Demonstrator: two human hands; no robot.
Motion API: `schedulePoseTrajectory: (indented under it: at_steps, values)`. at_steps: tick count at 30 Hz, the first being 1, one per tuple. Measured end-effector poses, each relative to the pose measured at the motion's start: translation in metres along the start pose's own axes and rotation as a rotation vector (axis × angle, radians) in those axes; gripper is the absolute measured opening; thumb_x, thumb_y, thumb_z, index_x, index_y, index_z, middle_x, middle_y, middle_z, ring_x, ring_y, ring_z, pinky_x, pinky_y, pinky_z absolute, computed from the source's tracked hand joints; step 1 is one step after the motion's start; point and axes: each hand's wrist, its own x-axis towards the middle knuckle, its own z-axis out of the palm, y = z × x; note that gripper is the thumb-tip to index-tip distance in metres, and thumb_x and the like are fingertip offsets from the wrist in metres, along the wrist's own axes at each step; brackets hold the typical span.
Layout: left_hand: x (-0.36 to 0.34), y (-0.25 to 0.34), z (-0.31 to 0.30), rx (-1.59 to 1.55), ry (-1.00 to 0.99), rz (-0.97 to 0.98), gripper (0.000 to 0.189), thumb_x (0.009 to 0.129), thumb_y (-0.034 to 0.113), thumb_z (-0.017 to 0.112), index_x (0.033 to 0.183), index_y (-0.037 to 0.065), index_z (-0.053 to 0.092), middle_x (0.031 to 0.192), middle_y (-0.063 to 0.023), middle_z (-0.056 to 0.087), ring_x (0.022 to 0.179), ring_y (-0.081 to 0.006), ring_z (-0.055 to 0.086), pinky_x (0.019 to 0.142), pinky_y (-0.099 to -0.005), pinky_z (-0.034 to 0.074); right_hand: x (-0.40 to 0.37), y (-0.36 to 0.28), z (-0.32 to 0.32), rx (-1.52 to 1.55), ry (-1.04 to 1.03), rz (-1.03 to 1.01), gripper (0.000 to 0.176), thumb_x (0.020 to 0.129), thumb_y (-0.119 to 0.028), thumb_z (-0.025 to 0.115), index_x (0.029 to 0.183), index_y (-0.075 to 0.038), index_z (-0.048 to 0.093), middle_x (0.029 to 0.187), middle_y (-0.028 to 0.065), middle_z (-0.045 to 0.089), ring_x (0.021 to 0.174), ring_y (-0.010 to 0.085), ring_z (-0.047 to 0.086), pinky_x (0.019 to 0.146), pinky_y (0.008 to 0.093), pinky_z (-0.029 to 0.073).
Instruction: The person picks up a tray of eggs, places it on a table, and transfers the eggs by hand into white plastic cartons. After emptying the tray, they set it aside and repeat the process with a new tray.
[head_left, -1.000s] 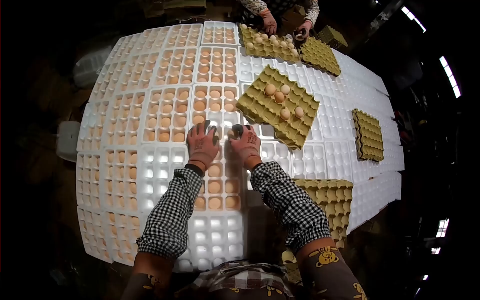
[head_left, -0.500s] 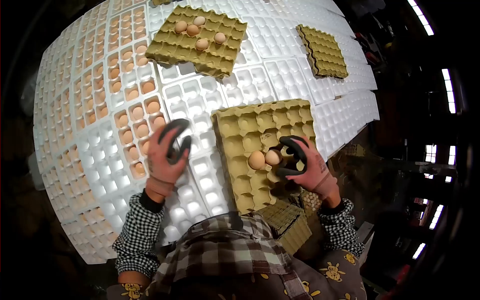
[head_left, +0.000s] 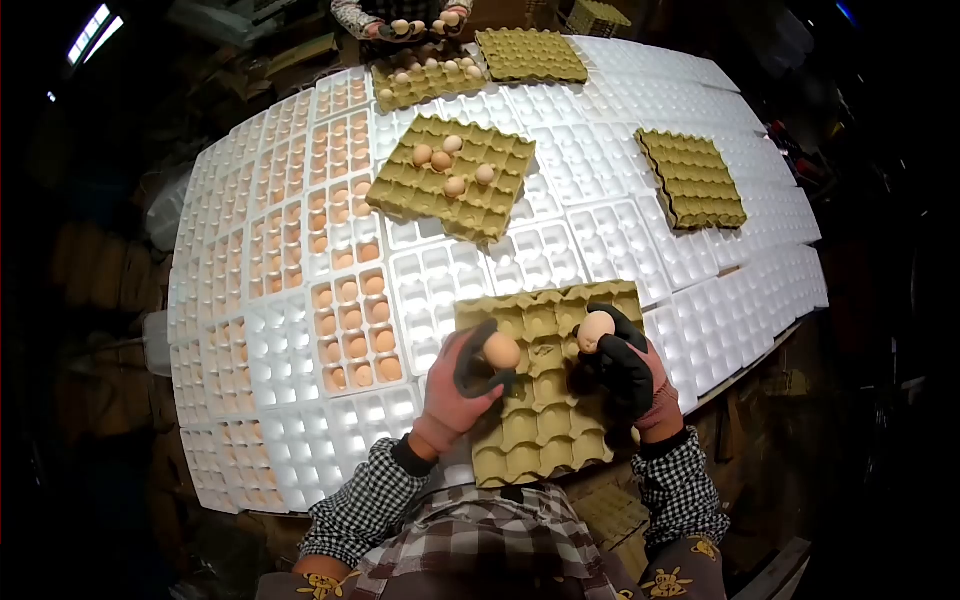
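Room mostly black, walls lost in shadow. Bright white, slanted rectangular window at 10 o'clock; small blue streak of light toward 2. Flat brown cardboard sheets at 11. Dim brown blocky shapes, 9 o'clock.

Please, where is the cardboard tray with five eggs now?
In the head view, the cardboard tray lies above and slightly left of centre, on white trays, beyond the left hand.

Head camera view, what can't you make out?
In the head view:
- Palm of the pink-and-black-gloved right hand: hidden by the hand itself and its brown egg.
- Some cups of the olive moulded-pulp tray: behind that hand and the pink-and-black-gloved left hand.
- Co-worker's pale patterned sleeves: cut off by the top edge.
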Motion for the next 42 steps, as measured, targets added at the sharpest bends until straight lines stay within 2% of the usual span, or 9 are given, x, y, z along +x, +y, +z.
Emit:
schedulePoseTrajectory:
  at_steps: [3, 6, 9, 11, 12, 23, 34, 39, 42]
  values:
    - [0.069, -0.025, -0.01, -0.387, 0.197, -0.135, 0.05, 0.083, 0.0, 0.065, 0.13, 0.0, 0.05, 0.12, -0.0111, 0.058, 0.107, -0.0208, 0.06, 0.092, -0.0315, 0.052, 0.069, -0.013, 0.012, 0.194, -0.096, 0.118, 0.032, 0.091, -0.018, 0.061, 0.119, -0.003, 0.057, 0.1, 0.0025, 0.06, 0.086, 0.0099, 0.057, 0.076, 0.0208, 0.047]
    - [0.16, -0.055, -0.026, -0.536, 0.371, -0.337, 0.04, 0.086, -0.002, 0.063, 0.124, 0.0, 0.053, 0.11, -0.0102, 0.062, 0.089, -0.0203, 0.067, 0.071, -0.0322, 0.06, 0.173, 0.021, 0.021, -0.37, -0.261, -0.555, 0.039, 0.091, -0.017, 0.063, 0.129, -0.012, 0.054, 0.107, 0.0032, 0.063, 0.099, 0.0158, 0.062, 0.08, 0.0272, 0.053]
    - [0.23, -0.083, -0.049, -0.707, 0.401, -0.446, 0.033, 0.09, 0.008, 0.063, 0.121, 0.006, 0.055, 0.107, -0.0068, 0.064, 0.081, -0.0171, 0.066, 0.07, -0.0298, 0.058, 0.25, -0.012, 0.06, 0.392, -0.084, 0.197, 0.03, 0.09, -0.022, 0.066, 0.118, -0.014, 0.058, 0.098, 0.0034, 0.065, 0.087, 0.0169, 0.066, 0.07, 0.0289, 0.055]
    - [0.232, -0.079, -0.067, -0.705, 0.367, -0.538, 0.031, 0.091, 0.012, 0.061, 0.122, 0.008, 0.056, 0.108, -0.0054, 0.064, 0.083, -0.0167, 0.065, 0.072, -0.0292, 0.057, 0.344, 0.059, 0.014, -0.519, -0.254, -0.625, 0.029, 0.093, -0.023, 0.062, 0.12, -0.012, 0.057, 0.097, 0.0024, 0.064, 0.085, 0.0149, 0.065, 0.07, 0.0282, 0.054]
    - [0.224, -0.077, -0.075, -0.714, 0.339, -0.641, 0.029, 0.093, 0.016, 0.059, 0.122, 0.009, 0.057, 0.109, -0.0041, 0.064, 0.086, -0.0162, 0.064, 0.074, -0.0286, 0.055, 0.276, -0.011, 0.041, 0.153, -0.157, 0.075, 0.033, 0.095, -0.024, 0.059, 0.124, -0.009, 0.055, 0.1, 0.0023, 0.063, 0.085, 0.0136, 0.064, 0.073, 0.028, 0.053]
    - [-0.054, -0.01, -0.007, 0.302, -0.107, -0.134, 0.038, 0.091, 0.025, 0.056, 0.117, -0.004, 0.056, 0.1, -0.0076, 0.06, 0.076, -0.0125, 0.057, 0.072, -0.0252, 0.046, -0.072, 0.059, -0.126, -0.794, 0.158, 0.157, 0.081, 0.069, -0.008, 0.074, 0.141, 0.0, 0.037, 0.127, 0.0218, 0.057, 0.118, 0.0305, 0.056, 0.1, 0.0359, 0.044]
    - [0.017, 0.067, 0.042, -0.004, -0.001, -0.153, 0.043, 0.092, 0.021, 0.06, 0.127, -0.003, 0.054, 0.119, -0.0123, 0.058, 0.1, -0.0211, 0.064, 0.087, -0.0312, 0.049, 0.026, 0.034, -0.318, 0.267, 0.711, -0.493, 0.04, 0.087, 0.002, 0.064, 0.125, 0.007, 0.056, 0.107, 0.0102, 0.068, 0.088, 0.0177, 0.067, 0.076, 0.0278, 0.056]
    - [-0.017, 0.041, 0.023, -0.062, 0.271, -0.36, 0.042, 0.092, 0.023, 0.061, 0.123, -0.005, 0.056, 0.11, -0.0115, 0.064, 0.094, -0.0191, 0.064, 0.083, -0.0311, 0.05, 0.119, -0.067, -0.45, -0.043, 0.719, -0.405, 0.051, 0.086, -0.006, 0.067, 0.134, -0.002, 0.05, 0.102, 0.0131, 0.069, 0.08, 0.0204, 0.068, 0.069, 0.029, 0.056]
    - [-0.028, 0.031, 0.015, 0.052, 0.423, -0.447, 0.042, 0.092, 0.027, 0.06, 0.121, -0.004, 0.057, 0.105, -0.0124, 0.065, 0.089, -0.0194, 0.063, 0.079, -0.0326, 0.051, 0.164, -0.121, -0.414, -1.197, 1.132, -0.025, 0.081, 0.075, -0.04, 0.078, 0.142, -0.014, 0.039, 0.135, 0.0184, 0.047, 0.124, 0.0335, 0.049, 0.097, 0.0452, 0.044]
